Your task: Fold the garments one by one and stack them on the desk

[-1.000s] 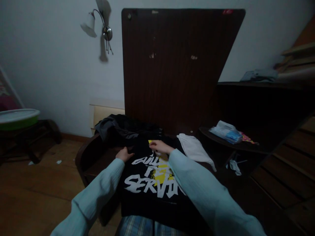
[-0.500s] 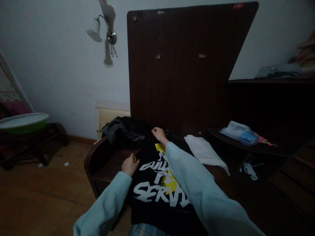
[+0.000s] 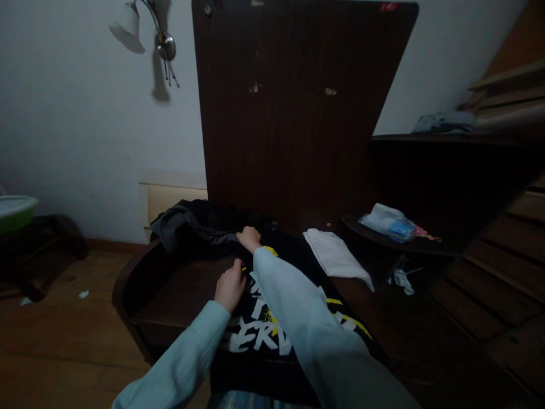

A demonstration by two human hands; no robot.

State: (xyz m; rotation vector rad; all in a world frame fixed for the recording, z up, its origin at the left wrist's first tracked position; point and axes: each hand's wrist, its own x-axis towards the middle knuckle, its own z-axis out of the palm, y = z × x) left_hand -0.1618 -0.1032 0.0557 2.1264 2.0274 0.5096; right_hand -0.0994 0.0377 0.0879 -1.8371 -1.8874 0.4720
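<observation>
A black T-shirt (image 3: pixel 255 372) with white and yellow lettering is spread in front of me over a dark wooden seat, its lower end near my lap. My left hand (image 3: pixel 230 285) is closed on the shirt's left edge, where a bit of yellow shows at the fingers. Farther up, my right hand (image 3: pixel 250 237) reaches across and pinches black cloth near the shirt's upper end; the fingertips are partly hidden. My right forearm covers part of the lettering. Just beyond the hands lies a heap of dark clothes (image 3: pixel 191 224).
A folded white cloth (image 3: pixel 336 255) lies right of the shirt. Farther right, a plastic packet (image 3: pixel 389 221) rests on a small shelf (image 3: pixel 443 245). A tall dark board (image 3: pixel 293 125) stands behind the seat (image 3: pixel 170 289). A green basin (image 3: pixel 17 218) sits on a stool at left.
The view has turned right, so the scene sits farther left. My right hand has come closer to my left, and yellow-marked cloth now shows right of my right forearm.
</observation>
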